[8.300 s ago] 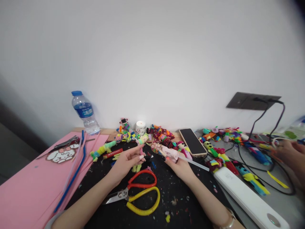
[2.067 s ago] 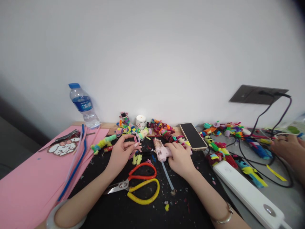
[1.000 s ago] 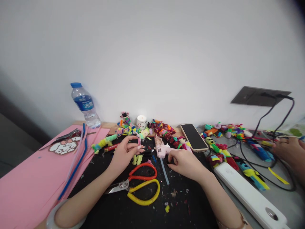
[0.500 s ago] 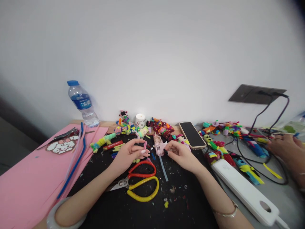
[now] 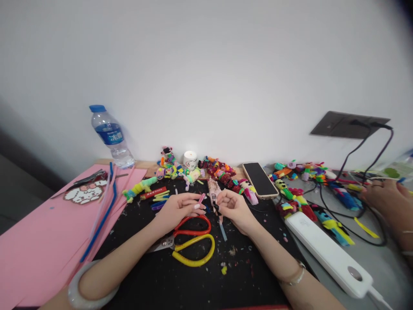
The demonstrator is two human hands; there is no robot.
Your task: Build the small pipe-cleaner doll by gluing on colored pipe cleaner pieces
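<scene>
My left hand (image 5: 180, 209) pinches a short pink pipe-cleaner piece (image 5: 201, 198) between thumb and fingers, over the black mat (image 5: 193, 288). My right hand (image 5: 235, 207) sits close beside it, its fingertips pinched on a small dark piece (image 5: 216, 209). The two hands almost touch. A pink glue gun (image 5: 213, 188) lies on the mat just behind them, its clear glue stick (image 5: 223, 230) pointing toward me. Red- and yellow-handled scissors (image 5: 192, 241) lie just below my left hand.
Pink paper sheets (image 5: 41, 228) with blue and pink pipe cleaners (image 5: 101, 219) lie left, near a water bottle (image 5: 109, 135). Pipe-cleaner figures (image 5: 219, 170), a white jar (image 5: 189, 158) and a phone (image 5: 257, 179) line the wall. A white power strip (image 5: 325, 254), cables and another person's hand (image 5: 385, 202) are right.
My right hand set the glue gun down on the mat, picked up something small and came to meet my left hand. My left hand kept the pink piece and raised it slightly.
</scene>
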